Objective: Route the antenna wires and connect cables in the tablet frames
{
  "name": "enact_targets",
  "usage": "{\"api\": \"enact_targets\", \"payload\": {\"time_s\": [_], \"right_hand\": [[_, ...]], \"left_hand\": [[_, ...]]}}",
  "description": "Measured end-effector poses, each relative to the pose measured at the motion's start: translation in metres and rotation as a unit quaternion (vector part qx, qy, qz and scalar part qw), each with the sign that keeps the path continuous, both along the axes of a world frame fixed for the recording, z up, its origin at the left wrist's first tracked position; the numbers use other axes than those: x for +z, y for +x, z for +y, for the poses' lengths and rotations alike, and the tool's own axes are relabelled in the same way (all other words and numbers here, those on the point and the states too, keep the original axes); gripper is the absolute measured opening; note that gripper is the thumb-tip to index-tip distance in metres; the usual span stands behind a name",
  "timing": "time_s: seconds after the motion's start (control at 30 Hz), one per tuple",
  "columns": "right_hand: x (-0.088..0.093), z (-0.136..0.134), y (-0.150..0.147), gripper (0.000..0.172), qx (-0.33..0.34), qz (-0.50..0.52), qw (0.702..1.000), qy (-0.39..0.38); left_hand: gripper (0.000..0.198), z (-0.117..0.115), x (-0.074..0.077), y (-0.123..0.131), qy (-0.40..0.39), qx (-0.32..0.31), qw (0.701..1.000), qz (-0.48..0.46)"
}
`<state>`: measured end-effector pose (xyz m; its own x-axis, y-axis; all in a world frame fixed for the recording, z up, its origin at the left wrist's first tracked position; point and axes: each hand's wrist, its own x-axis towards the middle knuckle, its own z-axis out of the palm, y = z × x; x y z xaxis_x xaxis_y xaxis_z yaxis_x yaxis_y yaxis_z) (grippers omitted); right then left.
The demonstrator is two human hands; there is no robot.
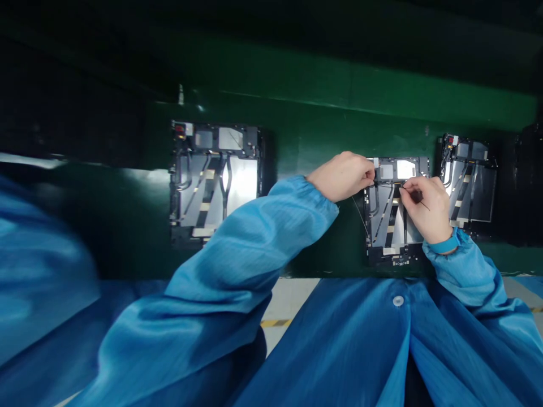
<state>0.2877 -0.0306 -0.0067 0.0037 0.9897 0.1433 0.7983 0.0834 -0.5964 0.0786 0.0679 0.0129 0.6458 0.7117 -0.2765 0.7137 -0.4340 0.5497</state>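
The left hand (341,176) curls against the top edge of a tablet frame (392,226) on the green table (297,130), while the right hand (424,209) pinches a thin wire (425,206). Just right sits another frame (469,181), with a third frame (214,183) well apart on the left.

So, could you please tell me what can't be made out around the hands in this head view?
Head view only:
- The left hand covers the top edge of the black device frame, so what it grips is hidden.
- The right hand's fingers hide where the thin black wire is pinched.
- The small connectors at the frame's lower edge are too small to read.
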Motion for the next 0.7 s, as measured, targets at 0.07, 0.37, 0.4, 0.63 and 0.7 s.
{"api": "enact_targets", "payload": {"time_s": [0.07,0.37,0.4,0.63,0.7], "right_hand": [[-0.001,0.001,0.001,0.009,0.002,0.027,1.0,-0.006],[0.003,-0.006,-0.009,0.01,0.046,0.092,0.994,-0.044],[0.002,-0.003,-0.008,0.011,0.04,0.082,0.995,-0.042],[0.007,0.021,-0.005,0.016,0.045,-0.082,0.995,0.025],[0.009,0.022,-0.006,0.019,0.081,-0.118,0.989,0.02]], "left_hand": [[0.016,-0.001,-0.002,-0.002,0.007,0.004,1.0,-0.017],[0.018,-0.023,0.005,-0.021,0.068,0.018,0.995,0.075],[0.019,-0.03,0.009,-0.018,0.079,0.033,0.992,0.095],[0.024,-0.088,0.019,0.041,0.076,0.142,0.971,0.173],[0.026,-0.092,0.016,0.051,0.076,0.162,0.966,0.186]]}}
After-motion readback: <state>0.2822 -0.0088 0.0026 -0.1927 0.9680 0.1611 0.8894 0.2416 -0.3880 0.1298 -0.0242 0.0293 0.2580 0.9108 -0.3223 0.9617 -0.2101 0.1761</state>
